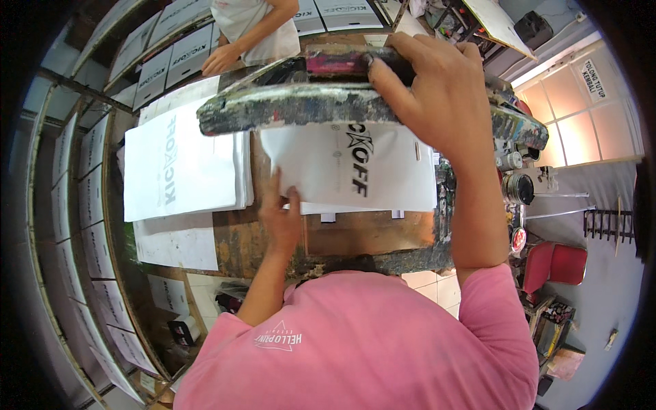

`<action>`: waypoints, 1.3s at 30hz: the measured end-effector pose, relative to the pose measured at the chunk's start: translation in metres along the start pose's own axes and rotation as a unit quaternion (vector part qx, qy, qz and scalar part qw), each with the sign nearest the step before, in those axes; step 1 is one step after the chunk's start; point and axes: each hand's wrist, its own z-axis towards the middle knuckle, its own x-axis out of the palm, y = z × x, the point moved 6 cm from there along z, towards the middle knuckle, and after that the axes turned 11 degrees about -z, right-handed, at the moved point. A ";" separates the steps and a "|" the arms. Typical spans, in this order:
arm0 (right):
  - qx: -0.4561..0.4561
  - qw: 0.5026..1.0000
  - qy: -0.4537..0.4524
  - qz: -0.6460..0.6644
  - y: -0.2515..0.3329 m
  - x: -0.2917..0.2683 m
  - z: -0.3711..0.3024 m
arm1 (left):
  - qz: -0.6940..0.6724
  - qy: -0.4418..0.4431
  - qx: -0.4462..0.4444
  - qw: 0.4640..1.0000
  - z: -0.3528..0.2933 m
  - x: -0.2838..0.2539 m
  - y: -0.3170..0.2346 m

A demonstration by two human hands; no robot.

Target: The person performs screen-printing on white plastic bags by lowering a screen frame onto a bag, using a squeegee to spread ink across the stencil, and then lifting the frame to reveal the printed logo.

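Observation:
My right hand (pixel 444 89) is closed over the near side of a raised, ink-crusted screen printing frame (pixel 294 109). Under its thumb and fingers lies a pink-stained bar (pixel 335 65); I cannot tell whether it is a squeegee. Below the frame, a white plastic bag (pixel 389 174) with black print and a slot handle rests on the wooden printing board (pixel 369 236). My left hand (pixel 280 215) has its thumb and fingers on the bag's left edge, which curls up slightly. To its left sits a thick stack of printed white bags (pixel 188 164).
Racks (pixel 89 273) with printed white sheets line the left side. Across the table stands another person (pixel 256 31), forearms over the work. Ink tins (pixel 517 189) crowd the right edge, near a red chair (pixel 557 263). A white sheet (pixel 178 242) lies under the bag stack.

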 end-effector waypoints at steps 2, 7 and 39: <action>0.009 1.000 0.003 -0.004 -0.006 -0.004 0.004 | -0.008 0.001 -0.070 0.997 0.008 -0.041 0.002; 0.017 1.000 -0.007 0.002 0.001 -0.004 -0.009 | 0.016 -0.064 -0.014 0.998 0.050 -0.175 0.030; -0.052 0.970 0.215 0.099 -0.017 0.271 -0.178 | -0.411 -0.051 -0.529 0.741 -0.132 -0.026 0.120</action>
